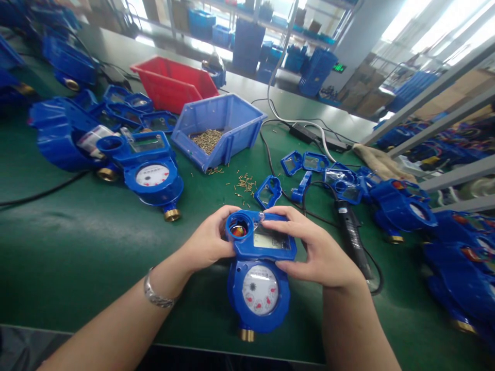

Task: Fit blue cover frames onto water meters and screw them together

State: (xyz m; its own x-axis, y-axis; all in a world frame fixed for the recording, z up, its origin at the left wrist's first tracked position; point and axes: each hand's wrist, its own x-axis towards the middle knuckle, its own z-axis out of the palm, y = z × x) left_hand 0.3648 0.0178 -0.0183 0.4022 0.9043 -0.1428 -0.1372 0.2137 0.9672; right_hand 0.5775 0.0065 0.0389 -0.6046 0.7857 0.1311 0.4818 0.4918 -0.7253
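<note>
A blue water meter [258,273] lies on the green table in front of me, its white dial with red pointers facing up and a brass fitting toward me. Its upper part has a display window and a round opening with something red and yellow inside. My left hand [212,236] grips the left side of that upper part, thumb beside the round opening. Around the right side, my right hand [309,247] has its fingers on the top edge and window and its thumb below the window.
A blue bin [242,135] of small screws stands behind a pile of loose screws [245,183]. A red bin [170,85] is farther back. Blue frames [315,161] and a black corded screwdriver [351,237] lie right; meters [152,172] stand left and right.
</note>
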